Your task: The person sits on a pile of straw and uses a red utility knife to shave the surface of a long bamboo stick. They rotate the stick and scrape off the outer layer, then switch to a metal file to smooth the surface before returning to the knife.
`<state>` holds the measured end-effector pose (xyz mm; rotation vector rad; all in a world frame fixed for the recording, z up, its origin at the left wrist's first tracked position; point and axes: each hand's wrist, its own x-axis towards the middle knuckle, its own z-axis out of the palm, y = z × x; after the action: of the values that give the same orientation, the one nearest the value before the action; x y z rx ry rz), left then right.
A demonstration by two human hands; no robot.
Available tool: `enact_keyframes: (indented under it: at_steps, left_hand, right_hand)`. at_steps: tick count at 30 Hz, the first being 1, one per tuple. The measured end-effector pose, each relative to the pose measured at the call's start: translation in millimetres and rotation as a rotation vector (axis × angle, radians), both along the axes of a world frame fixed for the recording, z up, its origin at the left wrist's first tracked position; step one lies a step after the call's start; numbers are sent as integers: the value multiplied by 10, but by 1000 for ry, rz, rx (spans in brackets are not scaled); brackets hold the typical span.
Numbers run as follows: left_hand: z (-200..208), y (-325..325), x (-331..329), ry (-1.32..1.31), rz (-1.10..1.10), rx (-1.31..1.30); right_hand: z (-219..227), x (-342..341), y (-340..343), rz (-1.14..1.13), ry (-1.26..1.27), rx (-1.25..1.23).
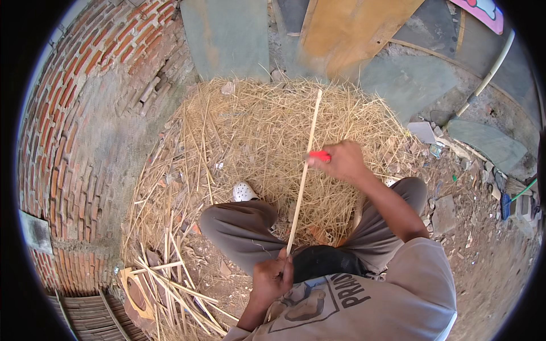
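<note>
Head view: pale strip (303, 187) and red tool (321, 156) in the hands (346, 161).

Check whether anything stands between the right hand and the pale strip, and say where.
Only the red tool, held in the right hand, lies between that hand and the pale strip. Its tip overlaps the strip above mid-length; contact is unclear. Nothing else visible stands in the way.
</note>
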<state>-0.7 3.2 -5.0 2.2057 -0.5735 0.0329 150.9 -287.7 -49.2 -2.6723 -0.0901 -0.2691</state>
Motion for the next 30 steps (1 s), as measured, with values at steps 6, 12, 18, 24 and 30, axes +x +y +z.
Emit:
enact_keyframes:
  at_steps: [6,12,18,24,30]
  left_hand:
    - [39,26,-44,-56,-28,49]
    - [35,63,-27,-99,-69,83]
    - [75,97,-116,-112,-109,89]
    - [68,131,-53,-138,-122,108]
    - [63,230,-171,-129,-204,119]
  right_hand:
    - [27,-83,-12,43,-174,11]
    - [47,-79,-1,11,-80,-20]
    - [-10,81,-173,-81,7,80]
    - [-58,33,-64,-18,-5,-29]
    - [-113,360,-548,-250,107,34]
